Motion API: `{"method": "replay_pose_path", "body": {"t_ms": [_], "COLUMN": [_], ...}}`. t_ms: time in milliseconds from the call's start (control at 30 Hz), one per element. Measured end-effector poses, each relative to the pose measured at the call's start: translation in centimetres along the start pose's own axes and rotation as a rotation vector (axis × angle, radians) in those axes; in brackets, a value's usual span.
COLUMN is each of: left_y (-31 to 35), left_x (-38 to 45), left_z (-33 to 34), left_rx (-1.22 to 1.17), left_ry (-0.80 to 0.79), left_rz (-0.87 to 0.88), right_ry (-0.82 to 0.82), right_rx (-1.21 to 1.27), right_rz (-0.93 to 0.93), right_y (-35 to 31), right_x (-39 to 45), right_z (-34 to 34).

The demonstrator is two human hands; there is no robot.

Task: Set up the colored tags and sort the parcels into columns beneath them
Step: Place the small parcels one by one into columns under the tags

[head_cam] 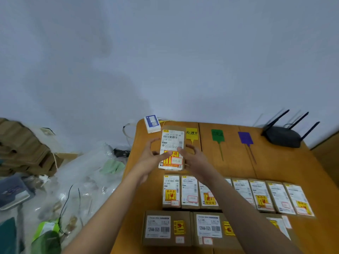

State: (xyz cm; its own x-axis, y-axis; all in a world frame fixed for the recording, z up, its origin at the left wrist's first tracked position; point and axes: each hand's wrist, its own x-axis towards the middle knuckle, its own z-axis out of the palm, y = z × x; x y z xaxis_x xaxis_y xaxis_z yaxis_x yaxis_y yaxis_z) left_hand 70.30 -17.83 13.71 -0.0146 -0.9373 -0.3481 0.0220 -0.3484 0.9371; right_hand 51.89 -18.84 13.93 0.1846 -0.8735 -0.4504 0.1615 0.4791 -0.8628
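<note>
Held parcel: you hold a small brown cardboard parcel (pixel 172 148) up above the far left part of the wooden table (pixel 286 162), its white shipping label and yellow fragile sticker facing you.
Left hand: your left hand (pixel 153 155) grips the parcel's left edge, fingers curled behind it and thumb across the front.
Right hand: your right hand (pixel 195 158) grips the right edge the same way, thumb on the label.
Tags: a yellow tag (pixel 191 133) with handwritten characters lies just to the right of the held parcel; a green tag (pixel 217 136) lies further right, and a purple tag (pixel 245 138) beyond that, each with a thin tail pointing toward you. The three sit well apart along the far side.
Near row: a row of upright parcels (pixel 189 191) runs left to right across the table below your hands, side by side and touching or nearly so; your right forearm covers part of it.
Nearest row: two larger boxes (pixel 166 228) lie flat at the near edge, side by side, labels up; a further one at right is mostly hidden by your arm.
Far corners: a black router (pixel 283 136) with antennas stands at the far right; a small white box (pixel 152 124) sits at the far left corner.
Floor at left: clear plastic wrap (pixel 82 180) and stacked cardboard (pixel 23 145).
</note>
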Motion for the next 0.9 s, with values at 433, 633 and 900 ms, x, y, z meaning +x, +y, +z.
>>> {"method": "replay_pose_path", "body": {"t_ms": [433, 633, 900], "left_y": [6.4, 7.9, 7.3], "left_x": [-4.7, -5.4, -4.6], "left_z": [8.6, 10.5, 11.2], "left_rx": [-0.016, -0.024, -0.037], "left_ry": [-0.080, -0.079, -0.095], "left_rz": [0.097, 0.135, 0.151], "right_ry": [-0.097, -0.109, -0.097], "right_rx": [-0.084, -0.143, -0.149], "right_rz": [-0.238, -0.308, -0.314], "right_y": [-6.3, -8.1, -8.2], "right_x": [-6.9, -8.6, -8.5], "right_z": [-6.7, -7.6, -8.8]}}
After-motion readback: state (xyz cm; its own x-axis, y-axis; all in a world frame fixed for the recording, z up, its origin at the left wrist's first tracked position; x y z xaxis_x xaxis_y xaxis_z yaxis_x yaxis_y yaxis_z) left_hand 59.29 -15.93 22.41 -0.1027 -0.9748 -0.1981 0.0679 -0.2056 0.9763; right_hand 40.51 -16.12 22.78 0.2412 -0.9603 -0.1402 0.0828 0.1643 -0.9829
